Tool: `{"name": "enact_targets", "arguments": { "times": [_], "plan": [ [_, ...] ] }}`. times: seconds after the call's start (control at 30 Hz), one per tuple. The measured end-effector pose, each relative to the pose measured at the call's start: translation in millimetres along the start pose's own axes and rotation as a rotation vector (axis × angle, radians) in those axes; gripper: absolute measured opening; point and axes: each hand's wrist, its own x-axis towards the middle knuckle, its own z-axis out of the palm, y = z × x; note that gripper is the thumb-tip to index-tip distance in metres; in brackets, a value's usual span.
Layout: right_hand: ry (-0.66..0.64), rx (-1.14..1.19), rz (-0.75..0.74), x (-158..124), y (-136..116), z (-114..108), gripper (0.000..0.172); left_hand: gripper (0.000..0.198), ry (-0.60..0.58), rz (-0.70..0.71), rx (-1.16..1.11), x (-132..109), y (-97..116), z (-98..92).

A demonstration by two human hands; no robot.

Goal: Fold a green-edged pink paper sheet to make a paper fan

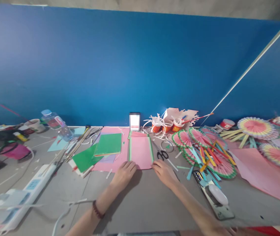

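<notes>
A pink paper strip with green edges lies on the grey table, its far end pleated. My left hand rests at its near left corner with the fingers curled down on the paper's edge. At the near right corner my right hand does the same, fingers bent onto the paper. Black scissors lie just right of the strip, next to my right hand. Both hands seem to press or pinch the strip's near edge.
Green sheets on pink paper lie to the left, with sticks and a water bottle. A power strip runs along the left. Finished paper fans, cups, a phone against the blue wall, and a tool stand to the right.
</notes>
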Motion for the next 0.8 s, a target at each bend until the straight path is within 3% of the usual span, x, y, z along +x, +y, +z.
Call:
{"name": "enact_targets", "arguments": {
  "times": [0.1, 0.2, 0.33, 0.47, 0.63, 0.8],
  "plan": [
    [-0.026, -0.035, -0.033, 0, -1, 6, 0.026, 0.037, 0.009, 0.126, -0.020, 6, 0, 9.2],
    [-0.038, -0.078, -0.053, -3, -1, 12, 0.024, 0.039, -0.027, 0.182, 0.002, 10, 0, 16.7],
    [-0.043, -0.033, 0.012, -6, 2, 11, 0.026, 0.029, -0.101, 0.081, -0.039, 10, 1, 16.2],
    [-0.062, 0.198, 0.181, -3, 6, 6, 0.024, 0.019, -0.127, -0.060, -0.171, 10, 0, 8.4],
    [-0.130, 0.428, 0.377, 12, 12, -2, 0.015, 0.023, -0.092, -0.205, -0.405, 17, -8, 2.2],
    [-0.215, 0.437, 0.477, 29, 13, -15, 0.013, 0.026, -0.114, -0.303, -0.535, 26, -16, 1.3]
  ]
}}
